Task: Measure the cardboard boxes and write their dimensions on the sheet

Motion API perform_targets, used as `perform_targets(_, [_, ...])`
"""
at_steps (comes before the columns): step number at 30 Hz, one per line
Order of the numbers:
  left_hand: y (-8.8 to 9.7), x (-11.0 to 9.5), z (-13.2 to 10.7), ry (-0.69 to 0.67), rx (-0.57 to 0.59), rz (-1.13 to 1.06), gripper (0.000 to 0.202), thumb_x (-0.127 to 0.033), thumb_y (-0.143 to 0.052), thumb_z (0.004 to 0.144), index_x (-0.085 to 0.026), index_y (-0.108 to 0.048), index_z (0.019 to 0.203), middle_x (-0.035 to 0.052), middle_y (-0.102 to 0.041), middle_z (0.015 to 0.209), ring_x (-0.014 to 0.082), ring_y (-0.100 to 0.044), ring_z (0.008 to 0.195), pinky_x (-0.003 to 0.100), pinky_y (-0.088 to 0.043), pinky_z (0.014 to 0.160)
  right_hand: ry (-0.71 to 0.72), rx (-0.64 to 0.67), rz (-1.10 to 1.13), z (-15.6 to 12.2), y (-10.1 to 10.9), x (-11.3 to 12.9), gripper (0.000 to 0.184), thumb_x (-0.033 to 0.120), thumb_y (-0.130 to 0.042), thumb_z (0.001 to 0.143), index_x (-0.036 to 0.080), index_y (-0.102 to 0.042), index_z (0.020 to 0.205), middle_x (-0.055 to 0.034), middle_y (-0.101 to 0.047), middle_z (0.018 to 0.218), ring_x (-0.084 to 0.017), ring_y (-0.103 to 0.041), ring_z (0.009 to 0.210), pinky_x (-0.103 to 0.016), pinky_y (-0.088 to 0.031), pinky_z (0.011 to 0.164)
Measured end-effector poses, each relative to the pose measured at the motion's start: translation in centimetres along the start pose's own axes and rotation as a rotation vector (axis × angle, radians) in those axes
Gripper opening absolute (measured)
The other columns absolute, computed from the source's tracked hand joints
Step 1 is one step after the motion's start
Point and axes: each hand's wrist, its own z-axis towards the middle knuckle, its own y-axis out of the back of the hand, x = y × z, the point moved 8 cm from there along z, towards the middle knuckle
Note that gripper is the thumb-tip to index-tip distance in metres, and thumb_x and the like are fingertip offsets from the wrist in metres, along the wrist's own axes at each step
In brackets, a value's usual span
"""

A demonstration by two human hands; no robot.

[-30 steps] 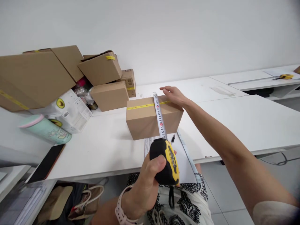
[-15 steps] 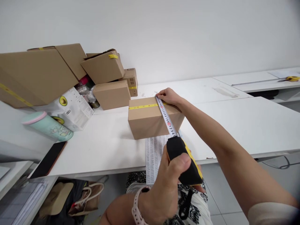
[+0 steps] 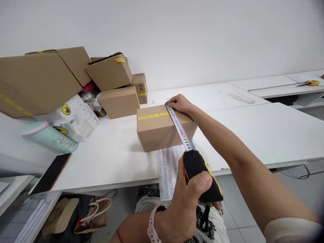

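My left hand (image 3: 186, 202) is wrapped round the black and yellow case of a tape measure (image 3: 204, 177), its thumb lying on top. From the case, the white blade runs forward across the top of a closed cardboard box (image 3: 162, 133). At the box's far edge, my right hand (image 3: 179, 103) pinches the blade's tip between thumb and fingers. Yellow tape seals the box along its top. Under the box and over the table's front edge lies a sheet of printed paper (image 3: 168, 172), partly hidden by my left hand.
Several cardboard boxes (image 3: 108, 72) are stacked at the back left. Nearer are a white avocado-print box (image 3: 78, 118), a mint tumbler (image 3: 50, 136) and a black phone-like slab (image 3: 52, 172). Far right, a second tape measure (image 3: 312, 82) lies extended, part of a hand beside it.
My left hand has drawn the case slightly back and to the right, so a little more blade shows. A hand has appeared at the far right edge. The view has shifted slightly.
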Motion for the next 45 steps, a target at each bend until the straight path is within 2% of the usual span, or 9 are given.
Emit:
perform_targets(7, [1.8, -2.5, -0.6, -0.007, 0.086, 0.155, 0.109, -0.036, -0.09, 0.065, -0.031, -0.025, 0.153, 0.0055, -0.066, 0.101, 0.0221, -0.065, 0.082, 0.037, -0.056, 0.074, 0.224, -0.359, 0.074, -1.6, 6.2, 3.3, 0.025, 0.034, -0.059, 0.094, 0.016, -0.074, 0.104, -0.0106, -0.073, 0.109, -0.024, -0.065, 0.106, -0.044, -0.053, 0.096])
perform_targets(11, [3.5, -5.8, -0.3, -0.126, 0.014, 0.435, 0.12, -0.034, -0.092, 0.061, -0.045, -0.019, 0.156, 0.0073, -0.064, 0.121, 0.03, -0.068, 0.089, 0.045, -0.058, 0.072, 0.341, -0.399, 0.061, -7.4, 7.1, 7.6, 0.03, 0.045, -0.054, 0.098, 0.023, -0.074, 0.105, -0.0062, -0.071, 0.106, -0.023, -0.064, 0.11, -0.043, -0.054, 0.093])
perform_targets(15, [3.2, -12.4, 1.0, -0.437, -0.081, 0.831, 0.107, -0.037, -0.09, 0.064, -0.034, -0.032, 0.154, 0.01, -0.058, 0.137, 0.0363, -0.062, 0.112, 0.051, -0.056, 0.089, 0.413, -0.347, 0.045, -15.2, 5.7, 9.6, 0.026, 0.051, -0.057, 0.096, 0.033, -0.075, 0.104, -0.0045, -0.071, 0.101, -0.023, -0.066, 0.101, -0.042, -0.056, 0.085])
perform_targets(19, [3.5, -19.8, 4.6, -0.691, -0.26, 1.215, 0.103, -0.032, -0.092, 0.06, -0.023, -0.042, 0.149, 0.0119, -0.053, 0.144, 0.0412, -0.049, 0.131, 0.059, -0.039, 0.111, 0.309, -0.377, -0.137, -19.4, 4.6, 4.6, 0.026, 0.044, -0.05, 0.099, 0.035, -0.073, 0.108, -0.0062, -0.072, 0.092, -0.025, -0.065, 0.087, -0.045, -0.053, 0.074])
perform_targets(22, [4.7, -22.7, 8.9, -0.723, -0.244, 1.351, 0.097, -0.027, -0.093, 0.053, -0.024, -0.053, 0.141, 0.0091, -0.048, 0.147, 0.0463, -0.026, 0.147, 0.061, -0.029, 0.117, 0.243, -0.046, -0.464, -19.6, 0.0, -1.6, 0.024, 0.028, -0.049, 0.097, 0.028, -0.073, 0.096, -0.0072, -0.07, 0.078, -0.025, -0.061, 0.078, -0.041, -0.047, 0.066])
perform_targets(28, [8.3, -22.7, 14.4, -0.556, -0.236, 1.528, 0.078, -0.037, -0.082, 0.067, -0.014, -0.056, 0.137, 0.0052, -0.054, 0.139, 0.0454, -0.02, 0.147, 0.069, -0.016, 0.117, 0.294, 0.236, -0.696, -20.1, -6.8, -8.0, 0.027, -0.001, -0.053, 0.087, 0.023, -0.064, 0.081, -0.0095, -0.066, 0.074, -0.024, -0.056, 0.075, -0.039, -0.04, 0.067])
perform_targets(35, [10.6, -21.4, 15.8, -0.668, -0.185, 1.361, 0.068, -0.04, -0.09, 0.058, -0.021, -0.067, 0.119, 0.0092, -0.056, 0.137, 0.0468, -0.012, 0.148, 0.066, -0.02, 0.118, 0.343, 0.329, -0.761, -20.2, -6.6, -8.2, 0.029, 0.005, -0.043, 0.093, 0.025, -0.057, 0.076, -0.0085, -0.065, 0.076, -0.023, -0.053, 0.077, -0.038, -0.04, 0.068])
perform_targets(41, [8.2, -21.5, 15.0, -0.735, -0.218, 1.526, 0.079, -0.051, -0.082, 0.07, -0.015, -0.055, 0.135, 0.0027, -0.049, 0.145, 0.0403, -0.011, 0.146, 0.064, 0.001, 0.12, 0.039, -0.079, -0.338, -22.7, -3.0, -7.9, 0.018, 0.038, -0.051, 0.092, 0.026, -0.05, 0.078, -0.0043, -0.061, 0.071, -0.021, -0.054, 0.066, -0.037, -0.044, 0.061])
perform_targets(45, [6.9, -21.6, 14.6, -0.907, -0.199, 1.564, 0.071, -0.05, -0.08, 0.074, -0.023, -0.056, 0.135, 0.0004, -0.05, 0.146, 0.0363, -0.022, 0.144, 0.059, 0.002, 0.121, -0.266, -0.232, 0.196, -24.3, -4.6, -9.6, 0.019, 0.044, -0.052, 0.095, 0.026, -0.051, 0.088, -0.0025, -0.064, 0.08, -0.018, -0.062, 0.071, -0.037, -0.051, 0.067])
